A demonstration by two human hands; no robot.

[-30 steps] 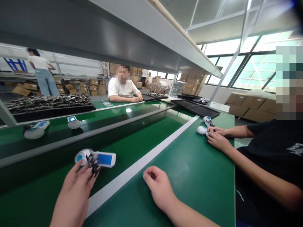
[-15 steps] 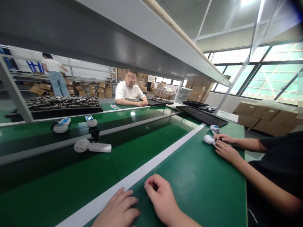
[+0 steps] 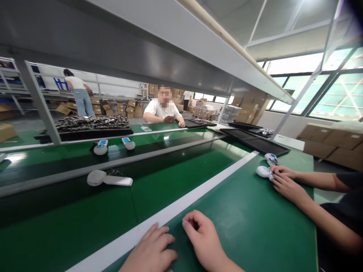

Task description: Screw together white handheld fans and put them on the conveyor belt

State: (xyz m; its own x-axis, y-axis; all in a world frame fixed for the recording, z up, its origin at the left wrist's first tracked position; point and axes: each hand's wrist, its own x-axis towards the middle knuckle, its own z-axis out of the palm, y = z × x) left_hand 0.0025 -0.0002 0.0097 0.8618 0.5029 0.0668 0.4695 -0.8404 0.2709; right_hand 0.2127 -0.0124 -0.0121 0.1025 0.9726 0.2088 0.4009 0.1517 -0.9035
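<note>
left hand (image 3: pixel 151 251) now off device (image 3: pixel 109 178) | device well beyond, on belt (image 3: pixel 70 204)

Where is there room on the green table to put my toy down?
Bare green table lies between the right hand and the co-worker's hands. The dark belt before the white device is bare. It is crowded by the black trays.
</note>
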